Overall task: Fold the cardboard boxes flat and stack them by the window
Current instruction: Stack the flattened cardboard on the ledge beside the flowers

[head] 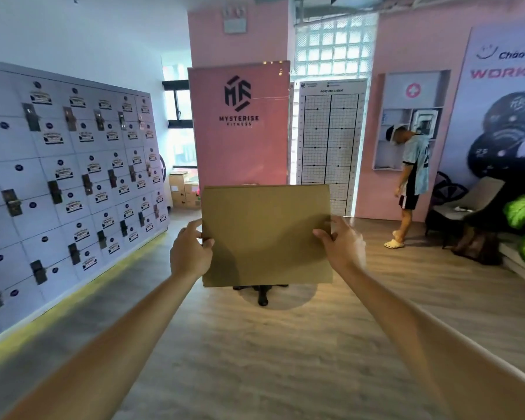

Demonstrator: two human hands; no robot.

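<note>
A flat brown cardboard box (265, 234) hangs upright in front of me at arm's length. My left hand (190, 251) grips its left edge, thumb on the near face. My right hand (340, 242) grips the right edge the same way. Far back on the left, several cardboard boxes (184, 189) stand on the floor below a window (179, 106).
A wall of lockers (70, 183) runs along the left. A pink branded panel (240, 125) stands ahead, with a black chair base (262, 294) showing under the cardboard. A person (411, 183) stands at the right near a grey armchair (467, 204). Wooden floor (255, 359) lies between.
</note>
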